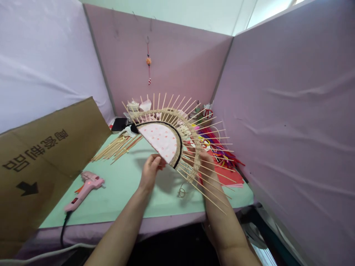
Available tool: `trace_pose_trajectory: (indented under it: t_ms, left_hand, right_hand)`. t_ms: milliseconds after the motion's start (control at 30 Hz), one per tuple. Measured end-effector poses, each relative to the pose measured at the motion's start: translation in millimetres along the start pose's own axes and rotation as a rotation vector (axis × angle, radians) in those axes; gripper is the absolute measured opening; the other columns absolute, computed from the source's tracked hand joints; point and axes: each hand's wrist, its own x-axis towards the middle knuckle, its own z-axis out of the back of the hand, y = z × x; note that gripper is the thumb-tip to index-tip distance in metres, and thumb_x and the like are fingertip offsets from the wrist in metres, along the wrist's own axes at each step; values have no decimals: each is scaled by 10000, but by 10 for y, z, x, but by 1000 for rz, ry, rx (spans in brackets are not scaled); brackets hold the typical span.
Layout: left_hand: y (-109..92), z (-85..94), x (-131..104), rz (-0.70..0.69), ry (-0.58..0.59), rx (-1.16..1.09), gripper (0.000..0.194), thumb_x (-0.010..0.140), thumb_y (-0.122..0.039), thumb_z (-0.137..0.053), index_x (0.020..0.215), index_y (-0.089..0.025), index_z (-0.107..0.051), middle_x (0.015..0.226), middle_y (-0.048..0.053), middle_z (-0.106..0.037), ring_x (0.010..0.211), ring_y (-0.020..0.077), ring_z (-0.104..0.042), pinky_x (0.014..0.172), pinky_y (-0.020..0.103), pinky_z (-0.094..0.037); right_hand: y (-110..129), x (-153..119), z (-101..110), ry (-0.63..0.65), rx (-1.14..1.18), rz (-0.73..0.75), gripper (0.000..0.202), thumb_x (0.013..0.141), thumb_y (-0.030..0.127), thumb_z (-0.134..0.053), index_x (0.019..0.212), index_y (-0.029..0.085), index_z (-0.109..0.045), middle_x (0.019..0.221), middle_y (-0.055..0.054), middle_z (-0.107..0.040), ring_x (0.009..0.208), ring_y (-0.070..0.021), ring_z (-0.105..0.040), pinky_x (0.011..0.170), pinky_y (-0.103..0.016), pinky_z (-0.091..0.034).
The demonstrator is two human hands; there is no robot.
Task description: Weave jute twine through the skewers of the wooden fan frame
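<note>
Beige stick fan (160,137) tilted: left hand (150,168) pinching edge, right hand (206,162) behind.

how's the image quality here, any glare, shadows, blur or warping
Head view throughout: the bright white strip at upper right looks washed out; a soft shadow falls on the pale green tabletop beneath the half-round fan of thin wooden sticks; wide-angle stretching seems to skew the wrinkled lilac right-hand partition; the red-and-purple fuzzy stems look slightly soft.

The green tabletop (111,192) carries a glue gun (87,188), sticks (118,146) and red sheets (223,178).
</note>
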Motion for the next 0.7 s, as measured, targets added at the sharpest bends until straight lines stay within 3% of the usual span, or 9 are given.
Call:
trace_pose_trajectory:
  t_ms: [67,167,367,533,700]
  left_hand:
    - [1,-109,-42,297,299,-216,438,705,-505,-658,964,-153,-637,857,83,-700,778,207,-643,707,323,-494]
    - [-39,-211,-66,507,471,-418,413,737,-399,-669,1058,-139,-657,1009,124,-722,927,259,-673,834,382,-516]
    - [-78,-227,-63,567,520,-425,278,803,-154,-597,1063,-96,-676,1126,157,-696,907,233,-697,816,333,-533]
    - [-37,-213,-60,610,552,-451,259,836,-156,-561,1051,-88,-689,1104,145,-707,923,218,-694,842,318,-530]
    - [-38,-212,-54,587,605,-499,301,868,-217,-513,1052,-54,-686,1042,163,-720,954,245,-683,827,358,-547]
  right_hand:
    - [-1,36,-36,21,-10,-18,346,647,216,-597,993,212,-606,1169,-76,-681,1036,-271,-662,985,-522,-463]
    - [36,69,-107,83,-44,-40,492,616,202,-596,1107,221,-574,1166,-66,-678,1018,-262,-665,947,-483,-489]
    - [150,84,-232,130,-181,-56,539,616,204,-595,1152,246,-553,1127,-39,-680,994,-243,-662,920,-448,-504]
    - [184,137,-288,196,-200,-96,538,643,212,-577,1180,222,-533,1139,-55,-670,962,-238,-661,845,-431,-535]
    - [142,185,-298,177,-200,-92,493,686,251,-591,1175,235,-534,1148,-52,-661,890,-204,-671,767,-392,-568]
